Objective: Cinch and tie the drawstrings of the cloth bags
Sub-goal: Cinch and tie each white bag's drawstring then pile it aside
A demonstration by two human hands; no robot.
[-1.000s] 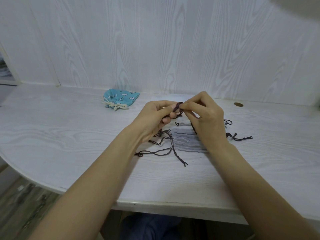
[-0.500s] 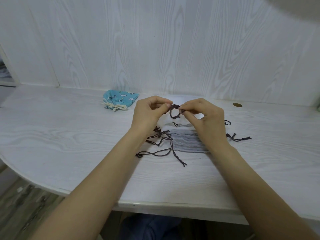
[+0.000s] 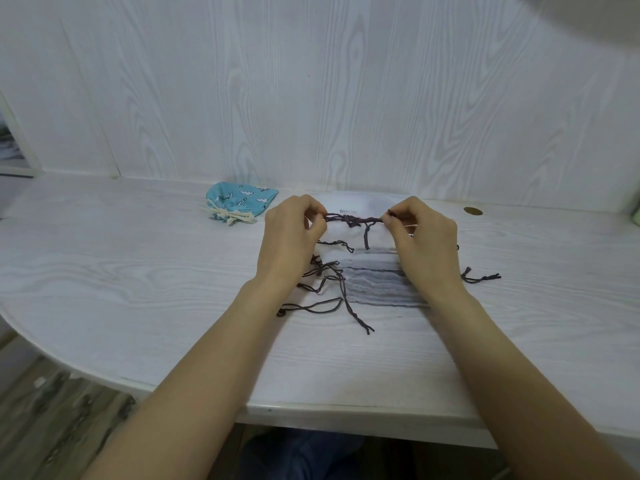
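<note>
1. Pinching the dark cord point(image 3: 353, 220) taut, left hand point(image 3: 289, 244) and right hand point(image 3: 420, 240) have moved apart since before.
2. Knot point(image 3: 350, 221) sits between them, above the white bags point(image 3: 372, 282); their print is unreadable.
3. Blue bag point(image 3: 239, 202) lies tied, left of the left hand.

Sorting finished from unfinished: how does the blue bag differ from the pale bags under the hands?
The blue bag is patterned and bunched shut with a cream cord; the pale bags are plain and lie flat, stacked, with dark cords loose. The blue bag lies untouched; both hands pull a dark cord above the pale bags. All rest on the table.
</note>
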